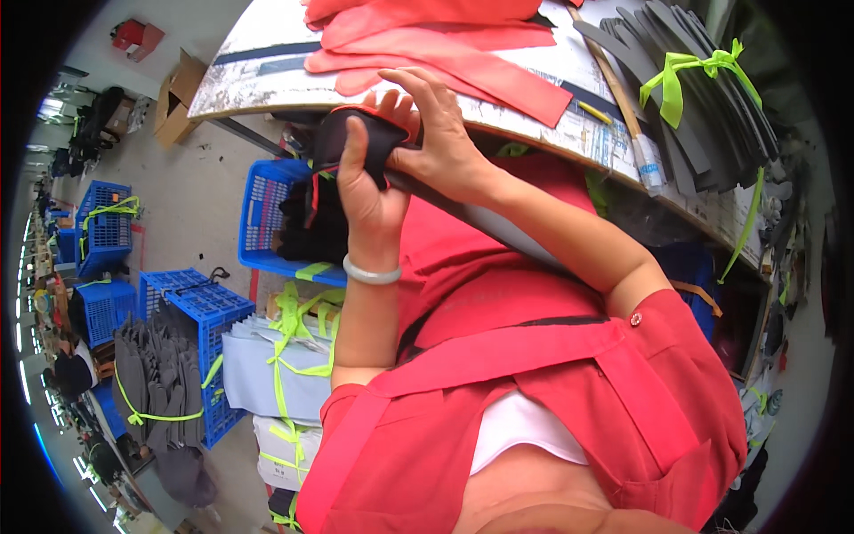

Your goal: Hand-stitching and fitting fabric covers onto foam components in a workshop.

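Observation:
Between the thumb and fingers of my left hand (369, 187) is a black fabric piece (342, 135) with an orange-red edge. Its lower corner hangs beside the wrist, which wears a pale bangle (371, 271). My right hand (445, 138) reaches over from the other side, its thumb against the black fabric and its fingers stretched out and apart. A dark grey strip (498, 224) runs from under that hand across my lap; its far end is hidden. Just beyond my fingertips, coral-red fabric pieces (445, 58) lie in a loose pile on the worn white table (258, 93).
Dark grey cut pieces (703, 98) tied with yellow-green strips lie at the table's right, beside a wooden stick (614, 80) and a yellow pen (594, 112). A blue basket (252, 218) holding black fabric stands below. Tied bundles (276, 360) and blue crates (182, 287) stand left.

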### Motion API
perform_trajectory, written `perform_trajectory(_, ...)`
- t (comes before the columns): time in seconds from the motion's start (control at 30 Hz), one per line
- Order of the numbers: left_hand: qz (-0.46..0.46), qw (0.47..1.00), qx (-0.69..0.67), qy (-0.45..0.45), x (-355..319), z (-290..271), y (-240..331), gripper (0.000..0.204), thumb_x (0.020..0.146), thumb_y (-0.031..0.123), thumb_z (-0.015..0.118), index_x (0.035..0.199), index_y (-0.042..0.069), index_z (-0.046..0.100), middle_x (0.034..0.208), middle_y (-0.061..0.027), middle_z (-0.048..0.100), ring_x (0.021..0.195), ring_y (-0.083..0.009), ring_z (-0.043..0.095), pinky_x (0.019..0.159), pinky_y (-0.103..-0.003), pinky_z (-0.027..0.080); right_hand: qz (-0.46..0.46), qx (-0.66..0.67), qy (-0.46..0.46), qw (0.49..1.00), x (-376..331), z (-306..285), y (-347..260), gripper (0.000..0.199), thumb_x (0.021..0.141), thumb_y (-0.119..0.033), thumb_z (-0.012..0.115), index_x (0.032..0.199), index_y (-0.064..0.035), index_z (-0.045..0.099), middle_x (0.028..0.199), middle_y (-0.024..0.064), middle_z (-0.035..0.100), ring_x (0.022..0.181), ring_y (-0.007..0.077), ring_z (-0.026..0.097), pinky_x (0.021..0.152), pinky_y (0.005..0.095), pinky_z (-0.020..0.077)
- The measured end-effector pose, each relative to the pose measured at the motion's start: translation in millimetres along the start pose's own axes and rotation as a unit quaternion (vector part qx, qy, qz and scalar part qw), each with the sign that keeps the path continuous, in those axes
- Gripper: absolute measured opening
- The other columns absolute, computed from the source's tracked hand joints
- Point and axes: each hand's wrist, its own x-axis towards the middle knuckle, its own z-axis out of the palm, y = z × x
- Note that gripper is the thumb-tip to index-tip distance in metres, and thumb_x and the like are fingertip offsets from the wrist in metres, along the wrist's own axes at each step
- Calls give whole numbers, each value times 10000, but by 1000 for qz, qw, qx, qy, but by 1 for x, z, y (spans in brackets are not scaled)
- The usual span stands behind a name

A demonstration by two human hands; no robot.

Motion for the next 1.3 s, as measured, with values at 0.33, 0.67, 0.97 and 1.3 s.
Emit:
perform_trajectory(0.33,-117,981,-41,147,32,-99,-63,299,965,279,560,1132,30,559,1084,-105,604,1060,-251,573,995,-406,442,126,-225,-39,965,-35,43,100,631,754,-200,679,1348,-226,467,1346,130,430,1228,305,419,1016,461,297)
perform_trajectory(0.67,-152,972,-118,135,31,-147,-99,311,942,292,605,1066,10,562,837,-75,600,799,-228,597,859,-400,512,151,-145,-378,902,-82,18,83,520,769,-137,594,1271,-107,459,1362,128,456,1018,381,603,780,499,515)
perform_trajectory(0.97,-174,965,-119,156,29,-161,-105,198,904,198,648,959,21,579,810,-78,639,807,-222,621,808,-390,527,161,-140,-408,887,-78,17,93,323,750,-102,567,1068,-69,521,1108,175,605,925,401,624,743,493,513)
perform_trajectory(1.3,-151,965,-84,196,33,-164,-100,183,893,128,623,1026,11,576,793,-84,610,780,-245,618,835,-411,535,137,-145,-389,899,-82,22,96,496,747,-85,561,1237,-95,484,1190,159,573,928,410,618,734,510,512)
